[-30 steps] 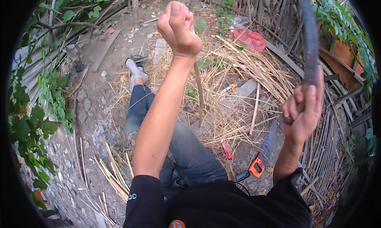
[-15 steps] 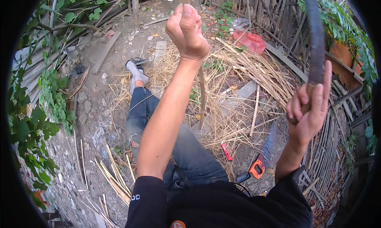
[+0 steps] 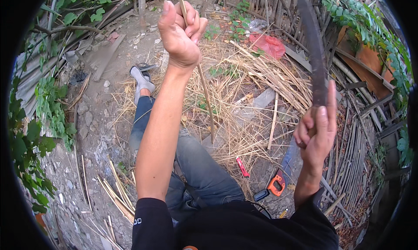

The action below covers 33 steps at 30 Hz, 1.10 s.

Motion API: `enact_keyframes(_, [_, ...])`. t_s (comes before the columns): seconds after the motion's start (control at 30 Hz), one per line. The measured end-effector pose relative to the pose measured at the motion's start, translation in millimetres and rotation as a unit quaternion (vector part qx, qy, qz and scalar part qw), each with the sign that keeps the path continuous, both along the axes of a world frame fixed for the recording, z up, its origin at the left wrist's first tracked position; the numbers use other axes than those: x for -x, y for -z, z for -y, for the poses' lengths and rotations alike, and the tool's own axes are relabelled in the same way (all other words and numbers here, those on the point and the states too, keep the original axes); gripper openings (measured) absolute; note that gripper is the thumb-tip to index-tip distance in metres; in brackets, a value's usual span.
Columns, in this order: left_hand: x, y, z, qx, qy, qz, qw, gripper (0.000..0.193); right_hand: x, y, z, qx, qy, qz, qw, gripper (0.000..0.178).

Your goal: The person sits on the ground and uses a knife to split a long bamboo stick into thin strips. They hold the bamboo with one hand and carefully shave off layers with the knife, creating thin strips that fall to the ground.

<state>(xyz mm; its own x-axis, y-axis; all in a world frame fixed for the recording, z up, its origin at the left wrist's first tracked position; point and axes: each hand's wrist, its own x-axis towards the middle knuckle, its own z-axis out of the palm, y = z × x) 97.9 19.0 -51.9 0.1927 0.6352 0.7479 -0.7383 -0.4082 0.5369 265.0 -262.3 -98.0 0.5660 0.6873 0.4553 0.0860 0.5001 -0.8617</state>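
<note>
My left hand (image 3: 182, 40) is raised at the far middle, its fingers curled round a long thin bamboo strip (image 3: 206, 93). The thumb stands apart from the strip. One end of the strip rises past the upper edge; the other slants down over the straw by my knee. On the right, my right hand (image 3: 314, 134) grips a machete by its handle, index finger stretched along the base of the dark blade (image 3: 317, 54). That blade points up and away, apart from the strip. The handle is mostly hidden in my fist.
A handsaw with an orange handle (image 3: 277, 185) and a red utility knife (image 3: 242, 167) lie right of my legs. Straw-like shavings (image 3: 235, 119) and split strips (image 3: 278, 73) cover the ground ahead. More strips (image 3: 116, 193) lie left. A stick fence and a red plastic bag (image 3: 267, 45) stand beyond.
My left hand has shifted left and turned, its thumb lifting off the strip. My right hand and the machete have moved left, and the whole view has slid slightly.
</note>
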Motion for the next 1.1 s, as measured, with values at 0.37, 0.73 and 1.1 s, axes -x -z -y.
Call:
enact_keyframes(0.37, [10, -3, 3, -0.011, 0.093, -0.038, 0.995, 0.072, 48, 10, 5, 0.03, -0.12, -0.07, 0.99, 0.057])
enact_keyframes(0.73, [8, 3, 3, -0.026, -0.016, 0.008, 0.999, 0.072, -7, -43, -25, -0.094, -0.029, -0.017, 0.995, 0.055])
enact_keyframes(1.1, [1, 6, 8, -0.024, -0.001, -0.016, 1.0, 0.073, 19, -1, -8, 0.127, -0.111, -0.011, 0.986, 0.053])
